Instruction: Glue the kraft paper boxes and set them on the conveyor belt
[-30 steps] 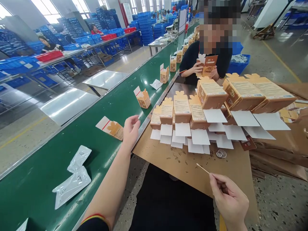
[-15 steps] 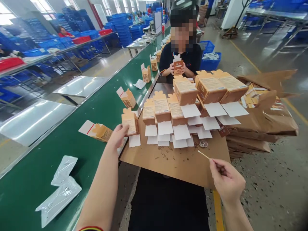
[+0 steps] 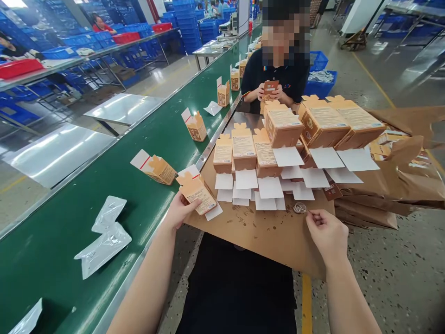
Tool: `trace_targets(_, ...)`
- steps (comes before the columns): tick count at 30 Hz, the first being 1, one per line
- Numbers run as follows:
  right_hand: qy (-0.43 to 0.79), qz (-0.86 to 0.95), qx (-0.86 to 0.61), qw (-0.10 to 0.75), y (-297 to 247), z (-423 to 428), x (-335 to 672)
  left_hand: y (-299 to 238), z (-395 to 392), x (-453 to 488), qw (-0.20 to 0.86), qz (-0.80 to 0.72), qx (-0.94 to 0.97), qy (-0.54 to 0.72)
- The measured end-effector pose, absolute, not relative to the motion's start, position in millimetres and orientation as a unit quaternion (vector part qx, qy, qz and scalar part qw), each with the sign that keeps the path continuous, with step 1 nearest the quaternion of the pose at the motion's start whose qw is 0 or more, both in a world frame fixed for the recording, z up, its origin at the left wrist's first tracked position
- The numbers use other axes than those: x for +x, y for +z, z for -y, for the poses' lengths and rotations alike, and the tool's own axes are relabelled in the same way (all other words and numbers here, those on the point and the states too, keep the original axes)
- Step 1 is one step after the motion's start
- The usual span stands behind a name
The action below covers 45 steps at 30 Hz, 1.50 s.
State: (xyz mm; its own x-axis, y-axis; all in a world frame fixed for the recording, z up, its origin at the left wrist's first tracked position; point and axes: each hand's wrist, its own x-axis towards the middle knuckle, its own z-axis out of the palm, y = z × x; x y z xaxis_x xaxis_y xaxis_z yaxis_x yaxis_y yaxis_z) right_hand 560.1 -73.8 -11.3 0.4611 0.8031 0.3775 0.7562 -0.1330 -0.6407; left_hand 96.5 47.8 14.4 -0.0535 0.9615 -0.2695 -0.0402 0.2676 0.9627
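My left hand point(image 3: 181, 208) is closed around the lower side of a tan and brown carton point(image 3: 200, 197), which tilts to the left with its flaps open. One white flap hangs below it over the cardboard sheet. My right hand point(image 3: 327, 229) pinches a thin cotton swab point(image 3: 308, 212) whose far end is at a small clear round dish point(image 3: 299, 208). Most of the swab is hidden by the fingers. Beside the dish, several similar cartons point(image 3: 244, 150) lie stacked in rows, white flaps toward me.
A green conveyor belt point(image 3: 146, 211) on the left carries open cartons point(image 3: 196, 126) and silver pouches point(image 3: 106, 250). Across the cardboard-covered table point(image 3: 250, 232) a co-worker point(image 3: 274, 79) holds a carton. Brown paper packaging point(image 3: 392, 185) with flat cartons lies at the right.
My left hand has tipped the carton over and drawn it nearer. My right hand has brought the swab to the dish. Cartons and pouches on the belt have shifted in view.
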Motion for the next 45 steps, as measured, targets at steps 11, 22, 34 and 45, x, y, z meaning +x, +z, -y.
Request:
trace_targets(11,0.159,0.622,-0.570,0.512,2.9,94.4,402.4,11.0,-46.9,99.5,0.555,-0.556,0.438,0.437)
trace_targets(22,0.223,0.692,-0.509,0.461,-39.6,32.8,323.9,4.4,-48.0,97.0,0.546,-0.545,0.466,0.433)
trace_targets(34,0.187,0.631,-0.550,0.513,-15.3,74.4,365.4,-2.3,-14.6,109.6,0.408,-0.561,0.588,0.417)
trace_targets(45,0.206,0.614,-0.537,0.541,4.2,104.9,376.5,-3.9,-3.3,112.6,0.360,-0.576,0.605,0.415)
